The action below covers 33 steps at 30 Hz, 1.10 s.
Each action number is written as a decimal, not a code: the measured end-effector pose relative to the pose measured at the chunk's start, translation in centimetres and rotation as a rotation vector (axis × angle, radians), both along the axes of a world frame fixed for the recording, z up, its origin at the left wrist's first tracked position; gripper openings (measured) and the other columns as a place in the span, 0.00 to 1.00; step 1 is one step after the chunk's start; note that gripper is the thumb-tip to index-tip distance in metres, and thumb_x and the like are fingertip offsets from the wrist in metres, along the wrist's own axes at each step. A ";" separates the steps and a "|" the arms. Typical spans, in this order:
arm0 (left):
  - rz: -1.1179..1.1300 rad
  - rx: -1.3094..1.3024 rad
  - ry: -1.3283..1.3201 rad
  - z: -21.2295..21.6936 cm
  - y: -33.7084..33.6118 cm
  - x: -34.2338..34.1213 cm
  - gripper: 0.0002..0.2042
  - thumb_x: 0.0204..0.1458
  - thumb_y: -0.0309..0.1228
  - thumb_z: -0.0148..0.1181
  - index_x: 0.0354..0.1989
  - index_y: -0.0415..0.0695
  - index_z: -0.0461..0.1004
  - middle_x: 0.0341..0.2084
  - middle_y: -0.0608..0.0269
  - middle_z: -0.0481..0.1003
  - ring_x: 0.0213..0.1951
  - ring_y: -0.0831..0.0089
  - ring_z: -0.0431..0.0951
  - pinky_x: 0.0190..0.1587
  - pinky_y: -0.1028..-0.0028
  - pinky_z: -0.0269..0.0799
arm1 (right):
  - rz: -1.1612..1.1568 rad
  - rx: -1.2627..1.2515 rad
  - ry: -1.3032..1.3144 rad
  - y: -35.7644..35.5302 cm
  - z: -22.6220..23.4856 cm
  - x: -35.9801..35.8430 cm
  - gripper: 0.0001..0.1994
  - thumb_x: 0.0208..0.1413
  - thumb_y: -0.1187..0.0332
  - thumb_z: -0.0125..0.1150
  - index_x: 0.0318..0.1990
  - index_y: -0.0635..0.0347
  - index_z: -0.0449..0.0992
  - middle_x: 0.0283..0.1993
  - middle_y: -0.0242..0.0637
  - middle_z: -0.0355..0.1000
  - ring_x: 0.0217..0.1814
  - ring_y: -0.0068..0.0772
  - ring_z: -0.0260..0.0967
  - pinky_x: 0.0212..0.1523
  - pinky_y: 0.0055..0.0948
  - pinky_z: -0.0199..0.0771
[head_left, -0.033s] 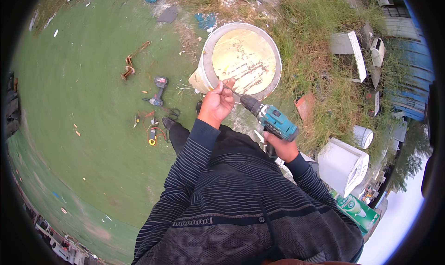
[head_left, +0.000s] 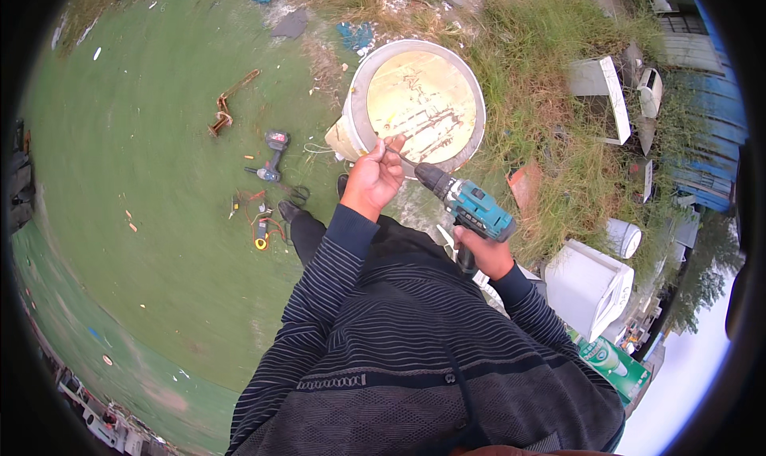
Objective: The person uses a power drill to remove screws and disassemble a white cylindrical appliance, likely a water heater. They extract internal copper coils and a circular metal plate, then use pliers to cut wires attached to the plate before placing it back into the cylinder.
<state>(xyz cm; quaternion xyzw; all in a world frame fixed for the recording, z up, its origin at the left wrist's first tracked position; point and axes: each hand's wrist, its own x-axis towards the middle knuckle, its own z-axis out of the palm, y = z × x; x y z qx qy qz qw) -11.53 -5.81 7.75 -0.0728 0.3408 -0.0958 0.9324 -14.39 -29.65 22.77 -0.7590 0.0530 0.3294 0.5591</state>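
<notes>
My right hand [head_left: 485, 255] is wrapped round the handle of a teal and black cordless drill [head_left: 483, 213], whose chuck points up and to the left. A thin dark bit [head_left: 407, 161] runs from the chuck to my left hand [head_left: 378, 177]. The thumb and fingers of that hand are pinched round the bit's far end; whether a small part sits there too, I cannot tell. Beyond my hands stands a round tub-like drum [head_left: 358, 105] with a pale yellowish, stained top, apart from the drill.
On the green ground at left lie a second power tool [head_left: 273, 157], a yellow-ended meter [head_left: 262, 234] with red leads, dark-handled scissors [head_left: 299, 194] and a rusty metal piece [head_left: 224, 117]. Grass [head_left: 542, 73] grows at right, with a white box [head_left: 586, 284] and a blue corrugated wall [head_left: 706, 137].
</notes>
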 end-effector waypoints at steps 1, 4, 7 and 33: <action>0.014 0.001 -0.006 -0.4 0.0 -0.1 0.12 0.72 0.38 0.47 0.51 0.44 0.69 0.51 0.58 0.80 0.27 0.82 0.73 0.27 0.79 0.70 | -0.009 0.025 0.040 -0.1 -0.4 0.3 0.10 0.60 0.74 0.63 0.48 0.64 0.77 0.31 0.30 0.75 0.30 0.21 0.74 0.33 0.25 0.75; 0.040 0.024 -0.023 -0.8 -0.2 -0.2 0.11 0.72 0.38 0.46 0.50 0.44 0.70 0.49 0.58 0.80 0.28 0.81 0.74 0.28 0.78 0.71 | -0.021 0.033 0.086 0.4 0.4 1.0 0.09 0.61 0.73 0.63 0.47 0.64 0.76 0.31 0.30 0.75 0.30 0.23 0.74 0.33 0.27 0.76; 0.081 0.039 0.000 -0.8 -1.0 -0.3 0.11 0.72 0.39 0.46 0.50 0.46 0.70 0.48 0.58 0.81 0.29 0.80 0.75 0.30 0.78 0.72 | -0.071 0.029 0.144 1.2 1.2 1.5 0.09 0.61 0.70 0.63 0.47 0.62 0.76 0.30 0.31 0.74 0.30 0.24 0.74 0.32 0.28 0.75; 0.303 -0.075 0.122 -3.3 -4.9 5.1 0.12 0.69 0.29 0.44 0.53 0.42 0.72 0.43 0.69 0.81 0.26 0.83 0.70 0.29 0.79 0.70 | 0.479 -0.278 -0.085 8.3 3.4 12.8 0.25 0.54 0.78 0.60 0.62 0.59 0.74 0.34 0.28 0.74 0.25 0.16 0.66 0.27 0.23 0.71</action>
